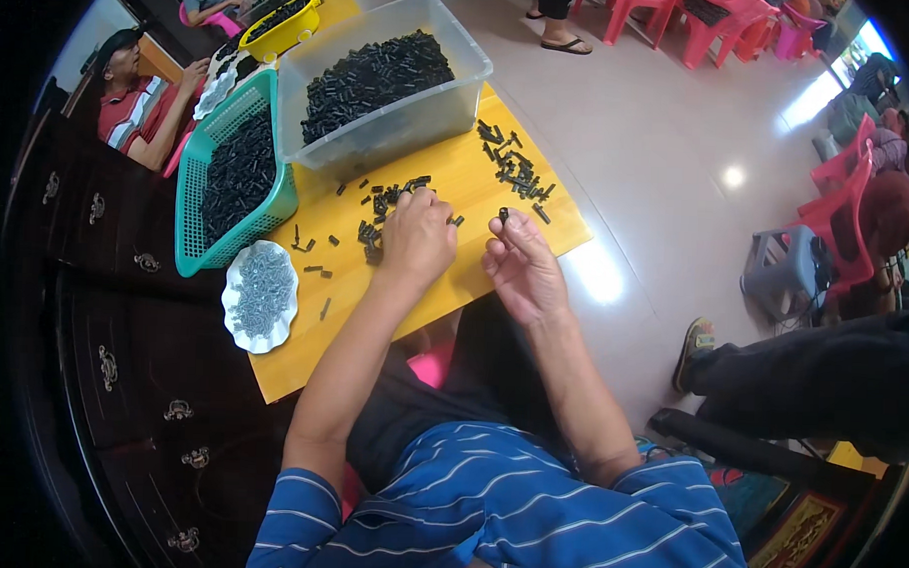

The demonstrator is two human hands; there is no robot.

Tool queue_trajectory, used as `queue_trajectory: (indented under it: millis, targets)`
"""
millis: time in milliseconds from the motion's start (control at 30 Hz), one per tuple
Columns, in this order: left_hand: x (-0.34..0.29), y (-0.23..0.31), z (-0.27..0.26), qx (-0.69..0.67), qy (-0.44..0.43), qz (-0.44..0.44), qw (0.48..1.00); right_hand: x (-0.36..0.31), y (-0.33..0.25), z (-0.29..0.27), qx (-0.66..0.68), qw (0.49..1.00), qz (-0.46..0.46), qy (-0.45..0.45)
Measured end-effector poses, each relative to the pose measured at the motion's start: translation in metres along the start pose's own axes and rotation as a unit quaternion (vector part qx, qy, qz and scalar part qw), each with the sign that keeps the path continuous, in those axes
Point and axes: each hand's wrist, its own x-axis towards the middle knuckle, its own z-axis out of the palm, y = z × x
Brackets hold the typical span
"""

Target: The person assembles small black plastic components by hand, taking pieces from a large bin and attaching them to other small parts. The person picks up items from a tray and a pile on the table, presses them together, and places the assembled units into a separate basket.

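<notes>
My left hand (420, 241) is over a loose pile of small black plastic parts (373, 231) on the yellow table (353, 316). Its fingers are bent down among the parts, and their tips are hidden behind the hand. To its right, my right hand (527, 267) is turned palm up near the table's front edge. Thumb and forefinger pinch a small black plastic part (504, 215). A second heap of longer black pieces (517, 168) lies beyond it at the right edge. Beside my left forearm, a white scalloped dish (230, 311) holds many small silvery metal pieces, perhaps screws.
A clear plastic bin (400, 122) and a green basket (186, 220), both full of black parts, stand at the back and left. Beyond is a yellow basin (301, 28). A person (145, 103) sits far left by dark drawers (123, 302). Red chairs (848, 198) stand right.
</notes>
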Motion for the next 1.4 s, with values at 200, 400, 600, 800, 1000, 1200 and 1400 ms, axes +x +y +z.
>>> queue_trajectory:
  millis: [200, 400, 600, 800, 1000, 1200, 1400]
  targets:
    - [0.005, -0.004, 0.008, 0.007, 0.012, 0.007, 1.000, 0.000, 0.000, 0.001, -0.007, 1.000, 0.004, 0.001]
    - [0.005, -0.009, 0.011, 0.024, 0.033, 0.036, 0.999, -0.002, 0.001, 0.005, -0.018, 1.000, 0.013, 0.014]
    - [-0.004, -0.017, -0.007, -0.072, 0.081, 0.038, 0.993, -0.002, 0.004, 0.004, -0.023, 0.999, 0.018, 0.016]
    - [-0.021, -0.035, -0.022, -0.131, 0.104, -0.025, 0.986, -0.002, 0.008, 0.004, -0.033, 0.999, 0.029, 0.015]
    - [-0.055, -0.035, -0.024, -0.060, 0.060, -0.022, 0.996, -0.003, 0.009, 0.005, -0.045, 0.998, 0.036, 0.030]
    - [-0.083, -0.031, -0.010, -0.050, 0.093, 0.001, 0.994, -0.003, 0.013, 0.003, -0.056, 0.997, 0.043, 0.027]
    - [-0.087, -0.034, -0.016, -0.142, 0.167, -0.030, 0.975, -0.004, 0.014, 0.006, -0.070, 0.996, 0.043, 0.037]
